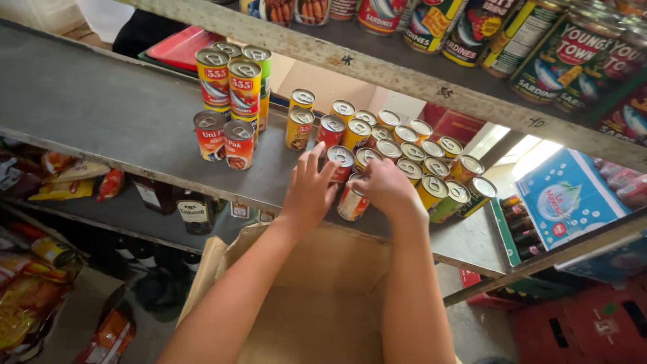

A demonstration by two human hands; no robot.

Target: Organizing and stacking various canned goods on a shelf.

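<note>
My left hand [309,191] rests with fingers spread against a red can [341,162] near the front edge of a grey shelf [101,108]. Just right of it, my right hand [387,188] is closed over the top of a red-and-white can [352,202] at the shelf's edge. Behind both hands stands a cluster of several small yellow, red and green cans [411,152] with pull-tab lids. An open cardboard box [317,296] sits below my forearms.
Stacked yellow and red cans [232,81] and two short red cans [224,138] stand to the left on the shelf. An upper shelf [418,77] carries larger tins. Bottles and snack packets fill the lower left; a blue carton [566,195] and red crates sit right.
</note>
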